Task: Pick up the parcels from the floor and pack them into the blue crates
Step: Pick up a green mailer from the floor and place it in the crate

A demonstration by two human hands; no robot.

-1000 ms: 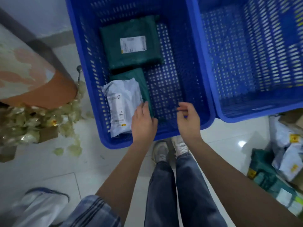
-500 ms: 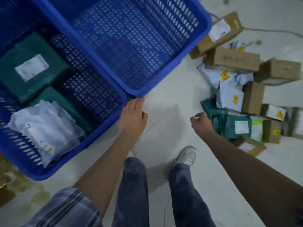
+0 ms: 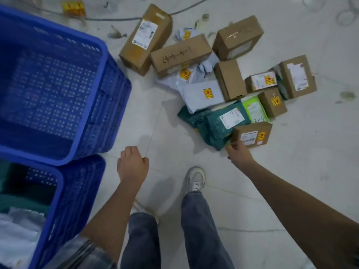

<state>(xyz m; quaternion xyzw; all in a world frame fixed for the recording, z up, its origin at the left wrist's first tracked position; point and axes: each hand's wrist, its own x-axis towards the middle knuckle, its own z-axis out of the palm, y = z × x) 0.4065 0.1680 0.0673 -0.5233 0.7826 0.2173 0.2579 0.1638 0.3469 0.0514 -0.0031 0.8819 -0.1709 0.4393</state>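
On the pale tiled floor (image 3: 165, 136) ahead of your feet, the parcels are lying in a loose heap, well apart from the two blue crates on your left. Your right hand (image 3: 240, 153) is reaching out to the near edge of that heap, its fingers curling at the corner of the dark green mailer (image 3: 215, 127) and touching the small cardboard box (image 3: 252, 134) with the yellow sticker just beside it; you cannot tell whether the fingers are actually gripping either one. Your left hand (image 3: 133, 165) is hanging above the floor between the crates and your shoes, its fingers curling loosely inward and holding nothing.

Beyond the green mailer, a grey mailer (image 3: 202, 96) with a yellow sticker is lying partly over it, and a light green packet (image 3: 254, 109) is sitting against its right side. Brown cardboard boxes are filling the rest of the heap, among them a long box (image 3: 180, 55) with handwriting on top and a tall box (image 3: 145, 35) with a white label.

The far crate (image 3: 104, 55) is showing only its perforated walls and floor. The near crate (image 3: 60, 179), touching it, is holding dark green and white parcels (image 3: 17, 226) at the lower left.
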